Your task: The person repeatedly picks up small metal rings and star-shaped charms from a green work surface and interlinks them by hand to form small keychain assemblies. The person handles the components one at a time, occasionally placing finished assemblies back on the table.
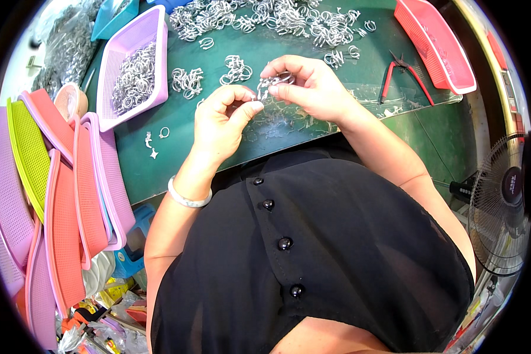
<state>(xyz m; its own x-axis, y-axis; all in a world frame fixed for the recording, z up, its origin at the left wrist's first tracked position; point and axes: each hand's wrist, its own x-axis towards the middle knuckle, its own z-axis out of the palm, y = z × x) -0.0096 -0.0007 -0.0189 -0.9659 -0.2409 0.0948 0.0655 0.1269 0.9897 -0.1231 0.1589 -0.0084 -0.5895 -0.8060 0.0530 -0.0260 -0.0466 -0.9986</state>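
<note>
Over the near edge of the green table, my two hands meet close together. Several silver rings point(285, 77) are bunched in the closed fingers of my right hand point(317, 89). My left hand point(218, 123) pinches thumb to forefinger at the left side of that bunch; what lies between its fingertips is too small to make out. Just beyond my hands rests a small cluster of rings point(236, 70), with another pile of rings point(187, 82) to its left. Left of my left wrist lie a single ring point(164, 133) and a small star-shaped metal piece point(154, 153).
A purple basket point(104, 106) of rings stands at the left. Along the far side spreads a large heap of rings point(289, 20). Red-handled pliers point(388, 82) and a red basket point(463, 79) sit at the right, near a fan point(501, 203). Stacked baskets point(65, 230) crowd the left.
</note>
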